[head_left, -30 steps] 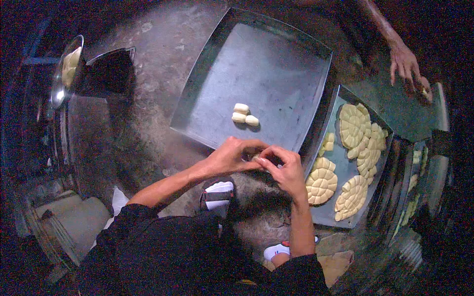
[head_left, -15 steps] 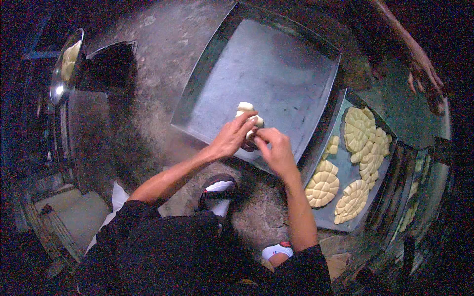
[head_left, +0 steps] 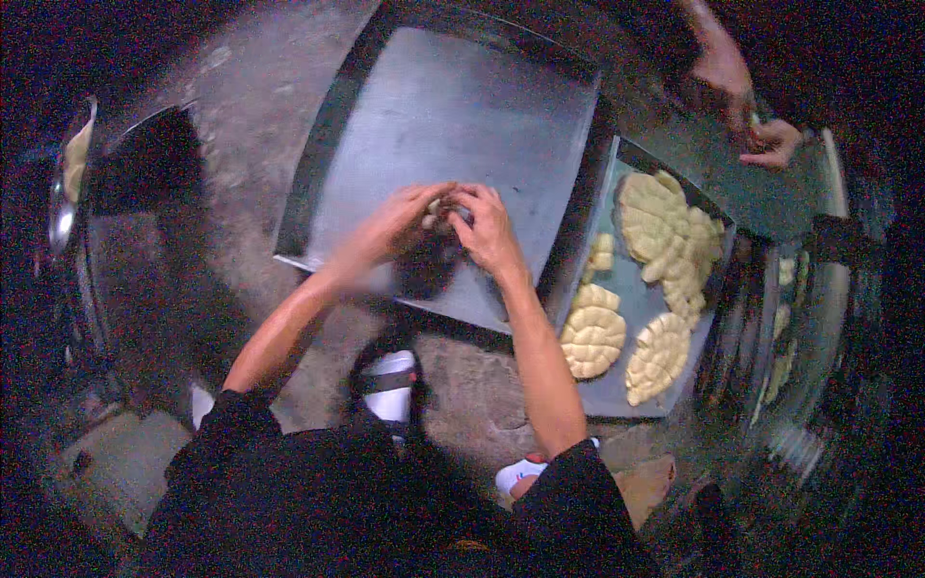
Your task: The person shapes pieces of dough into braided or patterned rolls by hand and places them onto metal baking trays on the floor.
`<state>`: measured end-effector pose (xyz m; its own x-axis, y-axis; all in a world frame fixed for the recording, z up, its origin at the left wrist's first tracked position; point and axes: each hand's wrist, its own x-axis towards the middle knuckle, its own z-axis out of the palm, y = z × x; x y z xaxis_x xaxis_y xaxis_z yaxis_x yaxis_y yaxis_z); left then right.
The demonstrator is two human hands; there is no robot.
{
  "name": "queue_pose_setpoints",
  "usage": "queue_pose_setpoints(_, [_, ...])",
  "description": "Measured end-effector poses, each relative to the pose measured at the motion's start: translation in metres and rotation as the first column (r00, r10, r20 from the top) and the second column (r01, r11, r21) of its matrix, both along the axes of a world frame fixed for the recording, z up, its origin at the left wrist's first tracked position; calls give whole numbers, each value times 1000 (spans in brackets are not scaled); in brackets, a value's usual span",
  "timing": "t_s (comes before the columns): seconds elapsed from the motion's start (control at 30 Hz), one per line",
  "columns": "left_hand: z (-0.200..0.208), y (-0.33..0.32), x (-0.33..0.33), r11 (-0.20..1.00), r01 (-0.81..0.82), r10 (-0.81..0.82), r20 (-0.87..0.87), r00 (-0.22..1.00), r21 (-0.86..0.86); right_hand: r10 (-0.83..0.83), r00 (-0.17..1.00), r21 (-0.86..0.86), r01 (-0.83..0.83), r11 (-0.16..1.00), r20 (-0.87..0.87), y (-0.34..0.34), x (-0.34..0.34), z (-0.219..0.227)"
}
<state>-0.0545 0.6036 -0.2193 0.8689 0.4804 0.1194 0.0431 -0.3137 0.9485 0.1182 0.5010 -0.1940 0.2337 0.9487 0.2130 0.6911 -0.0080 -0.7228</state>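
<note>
A rough grey floor (head_left: 255, 135) surrounds a large metal tray (head_left: 443, 106). Over its nearer half, pale dough pieces (head_left: 431, 214) show, partly hidden, between the blurred left hand (head_left: 397, 222) and the right hand (head_left: 488, 231). Fingers on both curl inward; whether either grips dough, I cannot tell. Rightward, a narrower tray (head_left: 628, 289) bears segmented dough shapes (head_left: 665, 226); beyond are another person's hands (head_left: 774, 144).

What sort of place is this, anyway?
Probably a bakery or dough-making workshop: pale, segmented dough-like shapes lie in a metal tray, and a larger metal tray sits to its left.
</note>
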Motion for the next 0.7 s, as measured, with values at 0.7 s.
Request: queue_pose_setpoints(0.7, [37,-132,250,453,446,-239,-377,895,772,-671,670,-201,644,738,-318,-199,156,0])
